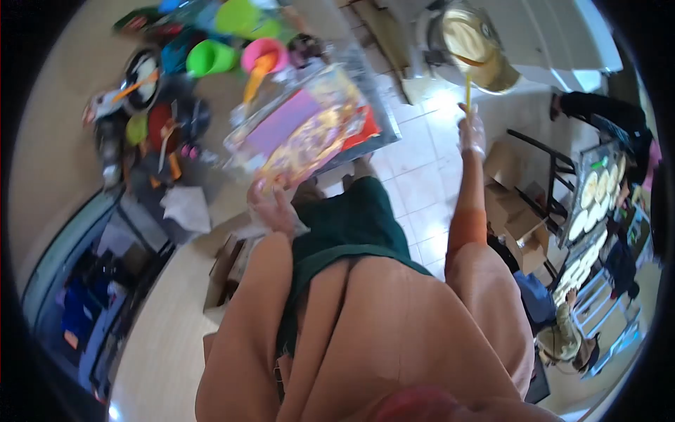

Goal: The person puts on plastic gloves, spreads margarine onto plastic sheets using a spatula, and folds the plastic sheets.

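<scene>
My right hand, in a clear plastic glove, is closed around the yellow handle of a spatula. The spatula's orange-brown end reaches into a metal mixing bowl of pale cream. On the left, my gloved left hand is at the near edge of a flat sheet marbled in yellow and purple. Its fingers appear to grip that edge, though blur softens them. A purple rectangle and a red piece lie with the sheet, on a metal tray.
Green and pink cups, bowls and utensils crowd the table. A white cloth lies near its edge. Cardboard boxes stand on the tiled floor. At right, people are near trays of pale rounds.
</scene>
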`<state>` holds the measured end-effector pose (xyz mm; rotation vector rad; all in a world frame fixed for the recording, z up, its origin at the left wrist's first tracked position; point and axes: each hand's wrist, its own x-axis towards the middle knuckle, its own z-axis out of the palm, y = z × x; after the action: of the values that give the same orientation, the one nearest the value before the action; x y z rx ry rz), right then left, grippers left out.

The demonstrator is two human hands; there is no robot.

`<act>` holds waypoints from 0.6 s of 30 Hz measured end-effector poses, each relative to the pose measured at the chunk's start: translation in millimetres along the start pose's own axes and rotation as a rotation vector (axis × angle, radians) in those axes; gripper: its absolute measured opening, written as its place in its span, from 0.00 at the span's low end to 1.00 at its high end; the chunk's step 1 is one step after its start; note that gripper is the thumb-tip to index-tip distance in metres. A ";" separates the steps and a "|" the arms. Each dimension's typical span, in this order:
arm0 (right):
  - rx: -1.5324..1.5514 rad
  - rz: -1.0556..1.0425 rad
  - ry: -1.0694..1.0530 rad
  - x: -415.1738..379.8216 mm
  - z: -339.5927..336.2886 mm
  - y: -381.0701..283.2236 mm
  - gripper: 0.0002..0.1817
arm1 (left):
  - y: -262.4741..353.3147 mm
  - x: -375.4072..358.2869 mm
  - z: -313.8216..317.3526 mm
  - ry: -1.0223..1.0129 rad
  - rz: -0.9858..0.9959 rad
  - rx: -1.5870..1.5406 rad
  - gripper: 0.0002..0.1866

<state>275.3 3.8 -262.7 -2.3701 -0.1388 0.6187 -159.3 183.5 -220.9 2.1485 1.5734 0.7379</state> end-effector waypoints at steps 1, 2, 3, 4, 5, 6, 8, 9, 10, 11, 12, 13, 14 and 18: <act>-0.073 -0.126 -0.079 -34.0 -2.4 -28.5 0.18 | -17.0 6.8 -6.0 -0.027 -0.115 0.078 0.18; 0.460 -0.005 -0.237 -46.7 7.0 -6.8 0.18 | -35.1 7.0 -18.0 -0.065 -0.235 0.151 0.19; 0.575 -0.039 -0.229 -76.5 23.5 -9.1 0.19 | -52.7 9.4 -25.8 -0.104 -0.350 0.211 0.19; 0.692 -0.084 -0.210 -107.4 42.6 -22.2 0.21 | -71.4 17.8 -27.0 -0.111 -0.395 0.143 0.20; 0.693 -0.040 -0.271 -140.3 54.6 -40.6 0.19 | -91.5 22.8 -31.8 -0.131 -0.440 0.078 0.21; 0.693 0.005 -0.327 -170.0 67.2 -58.9 0.18 | -113.0 26.1 -33.2 -0.154 -0.482 0.011 0.22; 0.385 0.071 -0.483 -212.4 96.9 -74.7 0.15 | -167.5 24.7 -13.5 -0.183 -0.511 -0.224 0.24; 0.210 -0.121 -0.386 -231.3 122.0 -69.9 0.14 | -185.5 29.5 -4.9 -0.198 -0.522 -0.345 0.25; 0.031 -0.311 -0.285 -248.4 157.8 -51.7 0.14 | -190.7 40.1 -1.3 -0.270 -0.508 -0.287 0.25; -0.152 -0.489 -0.187 -269.0 194.3 -32.3 0.13 | -188.8 48.0 -3.3 -0.343 -0.497 -0.222 0.25; -0.240 -0.589 -0.149 -291.8 215.7 -40.0 0.13 | -183.8 55.0 -8.3 -0.410 -0.484 -0.158 0.26; -0.327 -0.687 -0.100 -315.1 236.9 -48.7 0.13 | -173.2 61.7 -15.2 -0.407 -0.422 -0.111 0.26; -0.316 -0.704 -0.112 -344.0 246.8 -73.8 0.13 | -158.9 69.0 -23.0 -0.404 -0.357 -0.064 0.27; -0.496 -0.415 -0.394 -390.3 305.9 -99.6 0.17 | -189.6 66.4 -5.8 -0.544 -0.213 -0.040 0.24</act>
<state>-205.6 159.8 -246.4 -2.5272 -1.0336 0.9132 -290.3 304.3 -313.7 1.8938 1.4351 0.0966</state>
